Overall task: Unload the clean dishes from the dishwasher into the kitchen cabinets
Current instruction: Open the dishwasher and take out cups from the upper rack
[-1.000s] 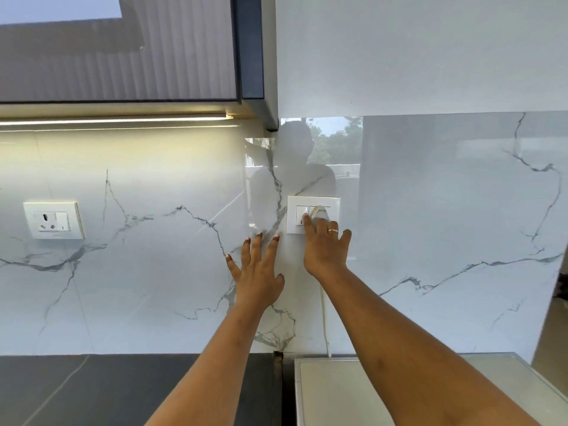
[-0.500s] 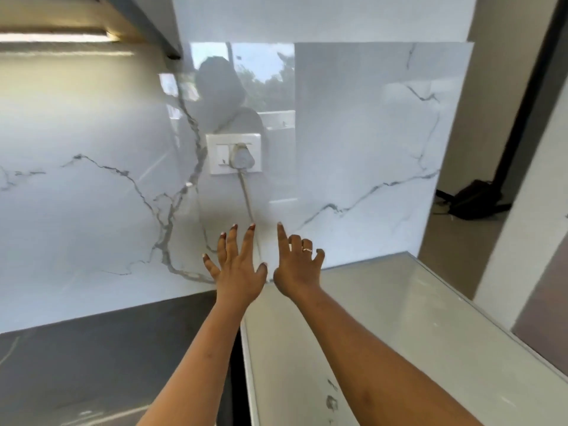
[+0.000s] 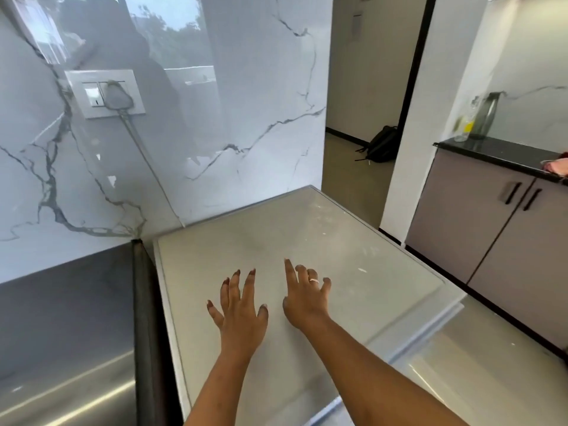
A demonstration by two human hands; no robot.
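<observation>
The pale grey top of the dishwasher (image 3: 307, 241) fills the middle of the view, standing against the marble wall. My left hand (image 3: 241, 312) and my right hand (image 3: 305, 298) hover side by side above that top, palms down, fingers spread, holding nothing. A ring shows on my right hand. The dishwasher's door and its inside are out of view, and no dishes show. A white switch and socket plate (image 3: 106, 93) on the wall holds a plug, whose cable runs down behind the appliance.
A dark countertop (image 3: 64, 327) lies to the left, with a narrow gap beside the appliance. At the right stands a grey two-door cabinet (image 3: 479, 229) under a black counter with bottles (image 3: 484, 116). A black backpack (image 3: 382, 144) lies on the hallway floor.
Both hands have come down from the wall socket to just above the appliance's top. The view has tilted down and turned right, bringing the cabinet and hallway in.
</observation>
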